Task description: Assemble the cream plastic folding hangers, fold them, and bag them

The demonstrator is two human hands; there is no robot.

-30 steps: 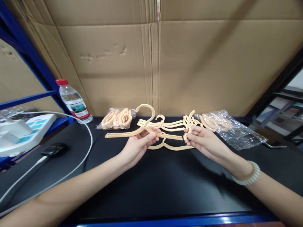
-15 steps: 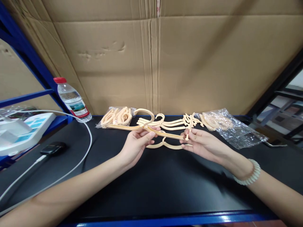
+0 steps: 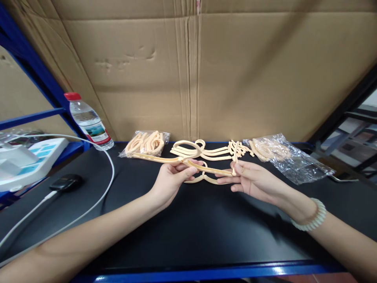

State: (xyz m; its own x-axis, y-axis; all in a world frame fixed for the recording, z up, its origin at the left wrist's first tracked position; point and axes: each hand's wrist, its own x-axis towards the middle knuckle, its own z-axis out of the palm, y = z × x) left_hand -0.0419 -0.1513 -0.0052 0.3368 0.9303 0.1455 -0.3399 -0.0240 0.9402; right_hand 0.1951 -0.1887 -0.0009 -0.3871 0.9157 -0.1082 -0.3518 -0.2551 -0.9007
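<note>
Pinched in my left hand (image 3: pixel 173 179) is a beige plastic clothes hanger (image 3: pixel 156 158), its hook curving up and its arms spread left and right above the table. My right hand (image 3: pixel 250 177) grips a thin beige hanger bar (image 3: pixel 236 151), held upright. The bar's lower end meets the right tip of the hanger; I cannot tell whether they are joined. Behind my fingers another hanger (image 3: pixel 212 181) lies on the table. Farther back rest several more hanger pieces (image 3: pixel 219 158) and a heap of small bars (image 3: pixel 240 148).
Bagged beige hanger parts (image 3: pixel 145 143) lie at back left. Another clear plastic bag (image 3: pixel 297 167) with parts is at back right. A water bottle (image 3: pixel 91 124), white cable (image 3: pixel 111 184), black device (image 3: pixel 66 183) and power strip (image 3: pixel 44 157) stand left. Cardboard (image 3: pixel 250 70) walls the back of the black table (image 3: pixel 203 232).
The hanger has tipped so its hook leans lower, and its right tip has moved right to meet the bar's lower end. Both hands keep their grips.
</note>
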